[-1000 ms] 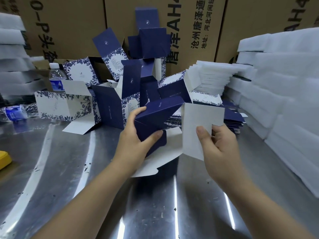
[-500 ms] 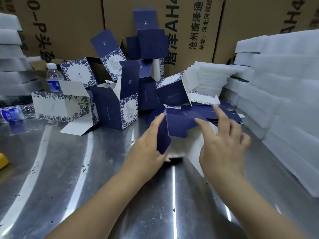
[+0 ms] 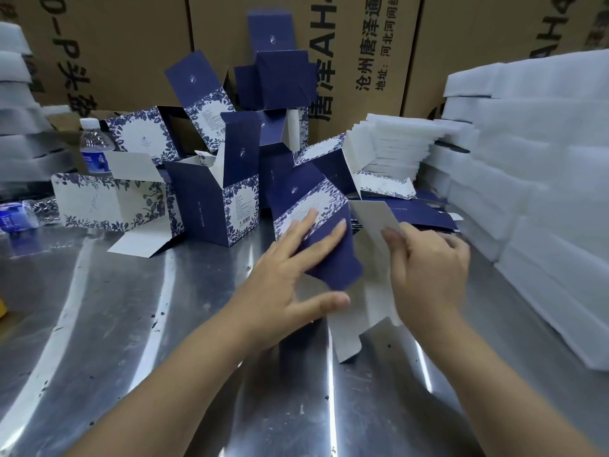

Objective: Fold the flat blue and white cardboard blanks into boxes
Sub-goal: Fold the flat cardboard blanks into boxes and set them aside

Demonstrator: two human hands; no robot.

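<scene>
The box blank (image 3: 333, 258) I am working on is half opened above the steel table (image 3: 131, 324): dark blue panels, a blue and white floral band at its top, white inner flaps to the right and below. My left hand (image 3: 290, 275) lies against its blue side with straight, spread fingers and the thumb under the lower edge. My right hand (image 3: 425, 268) pinches the white flap, thumb on its near face. Behind it lies a stack of flat blue blanks (image 3: 425, 216). Several folded boxes (image 3: 211, 199) with open lids are heaped at the back.
White foam slabs (image 3: 543, 192) are stacked high along the right edge, with thinner foam sheets (image 3: 395, 143) behind the blanks. A water bottle (image 3: 94, 146) stands at the back left and another bottle (image 3: 16, 216) lies flat. Brown cartons (image 3: 131, 44) wall the back.
The blank has swung from lying low and flat to standing tilted with its floral band up. My left hand's fingers have spread over its blue side; my right hand has taken the white flap.
</scene>
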